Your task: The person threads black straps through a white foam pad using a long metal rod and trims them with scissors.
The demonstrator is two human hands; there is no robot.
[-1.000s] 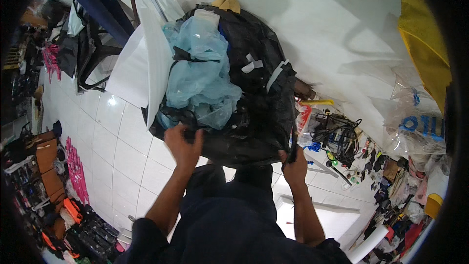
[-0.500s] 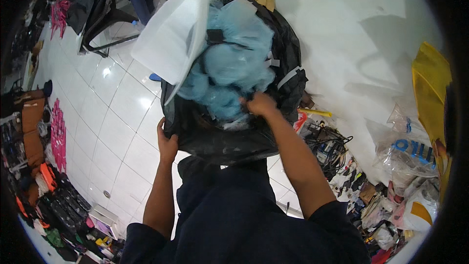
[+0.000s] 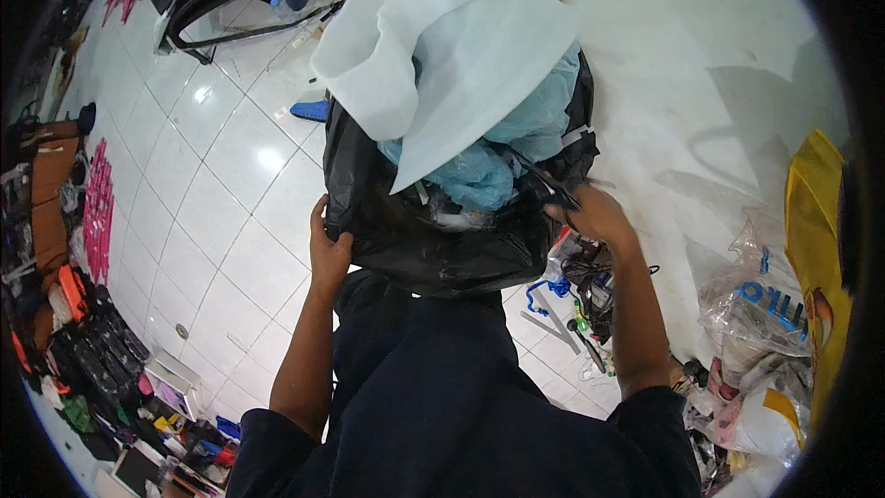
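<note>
A large black plastic bag [image 3: 433,263] stands wide-mouthed in front of my body. Its left rim is pinched in my left hand [image 3: 329,244], thumb on the outside. On the right side, my right hand [image 3: 595,215] is closed around a gathered part of the same bag's rim. Crumpled light-blue plastic [image 3: 479,177] fills the inside. Over it lies a white foam sheet [image 3: 461,65], folded and curving out past the far rim, with one pointed corner hanging down into the bag's mouth.
Beyond the bag stands a black chair frame [image 3: 198,28] on white floor tiles [image 3: 230,175]. A blue slipper [image 3: 311,111] lies left of the bag. A white wall [image 3: 682,55] is close on the right. Cables [image 3: 590,286], clear plastic bags [image 3: 747,314] and a yellow bag [image 3: 811,212] crowd the right side.
My right hand has moved from the blue plastic inside to the bag's right rim. The white foam sheet has fallen rightward over the blue plastic. My left hand keeps its hold.
</note>
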